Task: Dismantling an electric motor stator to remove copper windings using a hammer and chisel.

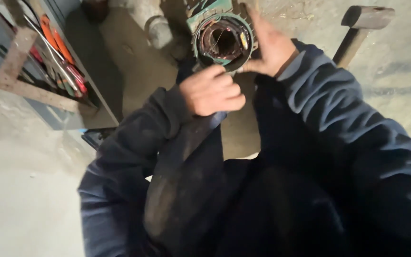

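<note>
Head view: green round motor shell (222,39) w/ brown wire coils inside sits on the floor (134,71), up top. Looks heavy, hard; wires thin, prob. easy to hurt, so hold the rim. Right hand (269,45) spread flat on its side. Left hand (212,90) curled shut, pinching at the near rim.

Dusty concrete floor (20,190) beside a grey metal tool rack (48,71).

Dim, flat indoor light, perhaps from above; the concrete floor (24,190) is palest at lower left. The dark sleeves (338,143) swallow detail, and motion blur softens everything.
</note>
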